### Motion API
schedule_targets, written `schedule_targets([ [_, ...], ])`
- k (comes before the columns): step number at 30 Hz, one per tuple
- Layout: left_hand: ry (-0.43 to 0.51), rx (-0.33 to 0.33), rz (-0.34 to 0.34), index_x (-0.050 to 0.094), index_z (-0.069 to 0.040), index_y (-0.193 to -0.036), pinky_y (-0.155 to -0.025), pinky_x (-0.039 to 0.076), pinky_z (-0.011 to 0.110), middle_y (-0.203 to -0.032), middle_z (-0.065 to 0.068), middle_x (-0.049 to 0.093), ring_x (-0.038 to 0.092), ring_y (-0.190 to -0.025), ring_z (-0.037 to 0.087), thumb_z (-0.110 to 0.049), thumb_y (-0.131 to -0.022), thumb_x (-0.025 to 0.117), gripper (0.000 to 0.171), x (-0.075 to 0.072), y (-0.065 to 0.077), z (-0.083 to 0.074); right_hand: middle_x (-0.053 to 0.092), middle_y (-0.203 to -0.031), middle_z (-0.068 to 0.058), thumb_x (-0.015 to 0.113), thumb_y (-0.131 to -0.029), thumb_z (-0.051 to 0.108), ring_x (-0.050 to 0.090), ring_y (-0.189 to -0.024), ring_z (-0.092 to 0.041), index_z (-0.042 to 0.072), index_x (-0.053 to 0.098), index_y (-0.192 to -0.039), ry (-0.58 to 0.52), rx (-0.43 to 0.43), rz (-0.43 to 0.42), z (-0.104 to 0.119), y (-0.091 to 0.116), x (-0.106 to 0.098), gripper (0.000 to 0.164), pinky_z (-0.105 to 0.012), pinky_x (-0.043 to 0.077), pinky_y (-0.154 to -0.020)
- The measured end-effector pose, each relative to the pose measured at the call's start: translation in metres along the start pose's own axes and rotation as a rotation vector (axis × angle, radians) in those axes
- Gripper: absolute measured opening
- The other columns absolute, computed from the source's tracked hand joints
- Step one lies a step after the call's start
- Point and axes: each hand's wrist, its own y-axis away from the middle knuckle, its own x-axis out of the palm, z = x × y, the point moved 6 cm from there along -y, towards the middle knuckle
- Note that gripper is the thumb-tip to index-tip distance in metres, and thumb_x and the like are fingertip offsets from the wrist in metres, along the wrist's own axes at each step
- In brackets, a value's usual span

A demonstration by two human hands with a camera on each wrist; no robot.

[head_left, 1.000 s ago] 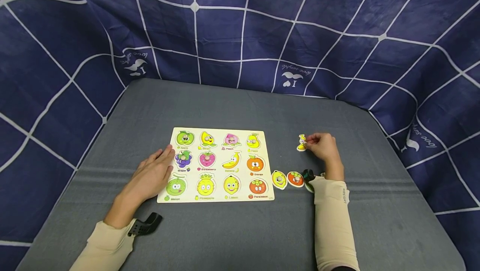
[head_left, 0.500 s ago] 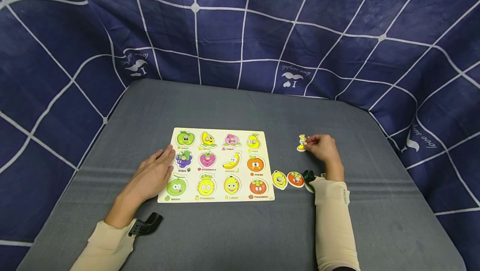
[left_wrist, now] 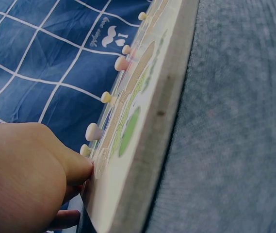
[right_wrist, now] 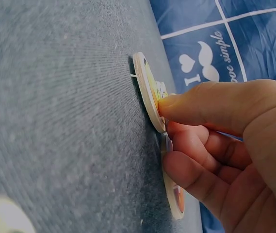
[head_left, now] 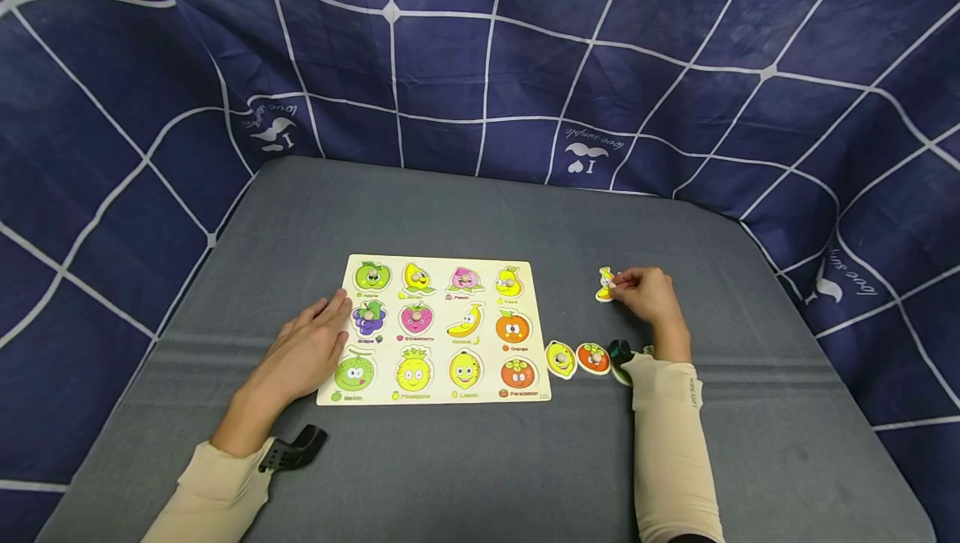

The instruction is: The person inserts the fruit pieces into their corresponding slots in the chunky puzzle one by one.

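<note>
1. Evidently, the left hand (head_left: 300, 349), at lower left of the head view, lies with its fingers extended along the left edge of the board (head_left: 441, 359). It grips nothing; the left wrist view shows it touching the board.
2. The board lies flat on the worktop (head_left: 450, 476), at lower centre. Six knobs (left_wrist: 94, 131) are counted in the left wrist view; none is made out on the banana picture (head_left: 465, 322), right of the board's middle.
3. Just beyond the board's right edge lie a lemon piece (head_left: 561, 359), a persimmon piece (head_left: 593, 359) and a green piece (head_left: 620, 375), the last partly hidden by a black band (head_left: 619, 351) at the right wrist.
4. The right hand (head_left: 649, 297), right of centre, pinches the banana piece (head_left: 604, 284) between thumb and fingers, well apart from the board. Whether it touches the worktop cannot be told. The right wrist view shows an orange-marked piece (right_wrist: 178, 200) partly behind the fingers; its identity is unclear.
5. Change: none of note over the last second. Both hands, the banana piece and the board keep their places; only the view shifts slightly. In judgement, the handling has not advanced: the piece is secured but remains off the board.
</note>
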Motion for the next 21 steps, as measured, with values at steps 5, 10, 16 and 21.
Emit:
schedule_targets([
  [5,0.0,-0.005,0.003,0.035,0.006,-0.137,-0.095,0.021,0.062,-0.145,0.021,0.027,0.024,-0.129,0.045,-0.012,-0.093,0.048,0.049,0.0,0.0,0.0,0.066,-0.074,-0.008,0.07,-0.079,0.015,0.057,-0.062,-0.014,0.0,0.068,-0.085,-0.003,-0.016,-0.003,0.007,0.0,0.0,0.016,-0.026,0.044,-0.057],
  [10,-0.002,-0.003,0.002,0.035,0.006,-0.137,-0.095,0.022,0.062,-0.145,0.022,0.027,0.025,-0.128,0.045,-0.012,-0.093,0.048,0.049,0.0,0.001,0.0,0.066,-0.075,-0.007,0.07,-0.079,0.015,0.058,-0.063,-0.015,0.002,0.069,-0.086,-0.01,-0.035,-0.007,0.017,0.001,-0.001,0.015,-0.026,0.044,-0.056],
  [16,-0.007,0.0,-0.001,0.036,0.006,-0.137,-0.095,0.022,0.062,-0.144,0.022,0.028,0.025,-0.128,0.045,-0.012,-0.093,0.048,0.049,0.0,0.001,0.0,0.065,-0.074,-0.007,0.07,-0.079,0.015,0.058,-0.062,-0.015,0.002,0.068,-0.084,-0.002,-0.078,-0.021,0.035,0.004,-0.004,0.014,-0.027,0.045,-0.056],
  [21,-0.006,-0.003,0.003,0.035,0.006,-0.137,-0.095,0.022,0.062,-0.145,0.021,0.027,0.025,-0.129,0.045,-0.012,-0.093,0.048,0.049,0.0,0.0,-0.001,0.065,-0.074,-0.007,0.071,-0.079,0.015,0.059,-0.063,-0.015,0.002,0.068,-0.084,-0.009,-0.094,-0.013,0.049,0.007,-0.006,0.014,-0.025,0.045,-0.055],
])
